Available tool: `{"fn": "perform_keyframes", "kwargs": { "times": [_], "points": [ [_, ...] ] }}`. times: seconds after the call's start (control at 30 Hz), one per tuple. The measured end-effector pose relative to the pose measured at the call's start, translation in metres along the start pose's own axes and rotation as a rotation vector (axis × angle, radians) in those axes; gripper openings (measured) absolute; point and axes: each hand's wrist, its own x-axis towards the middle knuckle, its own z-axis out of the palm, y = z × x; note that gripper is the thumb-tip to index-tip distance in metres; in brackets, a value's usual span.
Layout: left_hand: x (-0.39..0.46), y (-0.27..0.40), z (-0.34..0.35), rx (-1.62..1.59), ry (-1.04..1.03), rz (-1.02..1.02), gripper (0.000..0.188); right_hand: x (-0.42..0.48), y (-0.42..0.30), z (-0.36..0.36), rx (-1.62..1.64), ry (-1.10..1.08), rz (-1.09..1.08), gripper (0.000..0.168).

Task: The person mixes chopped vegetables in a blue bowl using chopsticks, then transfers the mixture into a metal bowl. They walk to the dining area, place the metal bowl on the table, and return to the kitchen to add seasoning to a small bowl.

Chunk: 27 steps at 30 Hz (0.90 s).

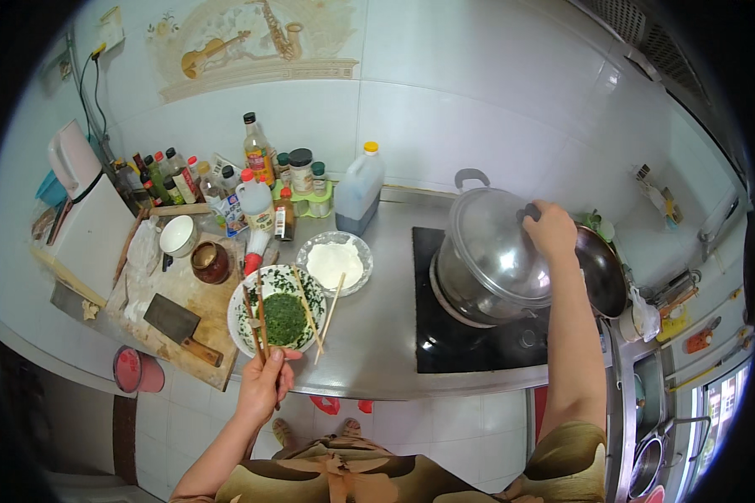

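Observation:
My left hand is closed around a pair of brown chopsticks, whose upper lengths cross in front of a white bowl. Chopped greens lie in that bowl, with bits stuck up its wall. Two pale chopsticks lean nearby, one across the bowl and one on the rim of a clear dish of white powder. On the right, my right hand grips the dark knob of a metal lid. The lid sits tilted over a large steel pot on a black cooktop.
A cleaver lies on a wooden chopping board beside a brown jar and a small white bowl. Bottles, including a large jug, line the wall. A wok stands right of the pot. Below the counter is a pink bin.

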Motion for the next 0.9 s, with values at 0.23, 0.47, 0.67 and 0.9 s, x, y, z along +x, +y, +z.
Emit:
{"fn": "perform_keyframes", "kwargs": {
  "times": [0.23, 0.47, 0.67, 0.9],
  "points": [
    [-0.001, 0.0, 0.003, -0.027, -0.027, -0.008, 0.038, -0.003, -0.005, -0.006, -0.065, -0.054, 0.031, 0.041],
    [-0.006, -0.003, 0.001, -0.022, -0.03, -0.03, 0.04, -0.012, -0.012, -0.001, 0.032, 0.112, 0.009, 0.048],
    [-0.008, 0.0, -0.009, -0.031, -0.073, -0.069, 0.04, -0.107, -0.065, -0.023, 0.967, 0.181, -0.038, 0.027],
    [0.007, -0.004, 0.007, 0.025, -0.185, -0.026, 0.042, -0.289, -0.146, 0.063, 1.463, -0.759, 0.189, 0.027]
  ]
}}
